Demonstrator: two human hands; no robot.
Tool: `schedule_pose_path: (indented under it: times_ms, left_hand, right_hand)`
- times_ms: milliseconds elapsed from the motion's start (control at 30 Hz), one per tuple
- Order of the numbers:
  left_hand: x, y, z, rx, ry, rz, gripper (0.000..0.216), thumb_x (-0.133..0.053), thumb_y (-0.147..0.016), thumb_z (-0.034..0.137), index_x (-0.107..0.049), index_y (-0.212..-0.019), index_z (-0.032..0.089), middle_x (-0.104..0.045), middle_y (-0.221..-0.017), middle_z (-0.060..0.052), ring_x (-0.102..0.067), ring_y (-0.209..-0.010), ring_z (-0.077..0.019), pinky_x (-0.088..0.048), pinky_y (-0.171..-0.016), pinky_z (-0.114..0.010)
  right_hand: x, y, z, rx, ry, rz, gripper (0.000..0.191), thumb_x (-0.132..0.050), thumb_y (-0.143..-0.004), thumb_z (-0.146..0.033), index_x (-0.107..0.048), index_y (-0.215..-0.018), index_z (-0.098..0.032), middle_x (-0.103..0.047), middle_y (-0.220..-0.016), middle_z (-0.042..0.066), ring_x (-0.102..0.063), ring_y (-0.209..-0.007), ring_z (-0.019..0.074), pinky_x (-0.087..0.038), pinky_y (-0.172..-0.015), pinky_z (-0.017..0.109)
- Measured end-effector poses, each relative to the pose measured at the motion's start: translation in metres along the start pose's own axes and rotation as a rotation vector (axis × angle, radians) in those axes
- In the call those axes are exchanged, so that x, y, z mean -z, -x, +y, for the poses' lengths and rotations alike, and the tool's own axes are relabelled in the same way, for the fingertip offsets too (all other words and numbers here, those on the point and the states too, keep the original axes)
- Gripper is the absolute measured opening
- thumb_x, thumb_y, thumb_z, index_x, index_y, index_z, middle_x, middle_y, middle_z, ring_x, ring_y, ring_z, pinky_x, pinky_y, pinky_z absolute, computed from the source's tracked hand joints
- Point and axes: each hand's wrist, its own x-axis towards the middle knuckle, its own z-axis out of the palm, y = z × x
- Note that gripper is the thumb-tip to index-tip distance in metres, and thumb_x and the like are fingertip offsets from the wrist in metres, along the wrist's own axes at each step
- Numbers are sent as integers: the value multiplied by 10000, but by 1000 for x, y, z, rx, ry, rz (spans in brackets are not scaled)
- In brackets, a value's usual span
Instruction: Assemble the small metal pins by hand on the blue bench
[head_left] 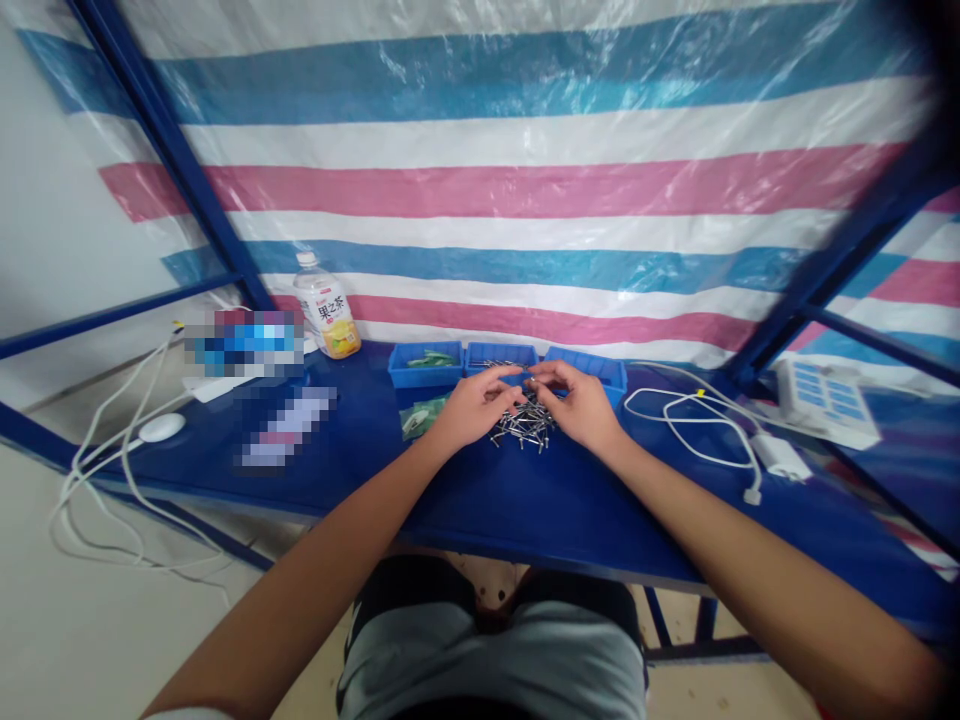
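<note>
A loose pile of small silver metal pieces, like screws or rivets, lies on the blue table between my hands. My left hand is curled over the left of the pile, its index finger and thumb reaching toward the other hand; whatever its fingertips grip is too small to make out. From the right, my right hand pinches a small metal piece with thumb and index finger just above the pile. Behind the hands stand a blue bin with green pieces, a middle blue bin with thin metal pieces, and a right blue bin, partly hidden.
A green-tinted plastic bag lies left of the pile. Farther left is a drink bottle beside blurred-out items. A white charger with cable and a power strip lie right. A striped sheet hangs behind the table.
</note>
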Motion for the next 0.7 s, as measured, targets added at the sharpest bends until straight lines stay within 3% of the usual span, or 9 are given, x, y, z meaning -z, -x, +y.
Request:
schedule_pose_path:
  times_ms: [133,333,567,700]
  left_hand:
    - [-1,-2,-5,-6,1,-2,419,-622,-998,375,-670,-1365,179,-794,-1155,-121,-782,-927,-210,-619,-753,-300]
    - [3,-3,0,-28,-96,103,334,-694,-949,390,-772,-1197,181,-805,-1136,-104,-783,-966,-240,-637,-871,-362]
    - [4,-4,-4,-13,-57,165,239,-774,-872,350,-778,-1028,169,-815,-1039,-103,-785,-961,-248,-623,-933,-391]
    - [4,-3,-4,-3,-44,159,219,-763,-883,351,-751,-1011,174,-808,-1018,-95,-787,-937,-238,-625,-903,-384]
  right_hand:
    - [0,0,1,68,53,6,107,-699,-945,-297,-746,-1013,-230,-799,-961,47,-764,-855,230,-607,-840,385]
    - [-1,-2,-5,192,-12,-32,159,-745,-928,-355,-772,-1051,-259,-702,-1149,95,-702,-1014,247,-615,-828,396]
    - [-4,0,-4,42,-138,-38,246,-704,-956,-475,-759,-1033,-248,-688,-1103,93,-701,-993,245,-610,-749,374]
    - [-7,0,3,-47,-191,-27,299,-724,-936,-480,-726,-1100,-230,-715,-1078,87,-715,-967,234,-617,-800,387]
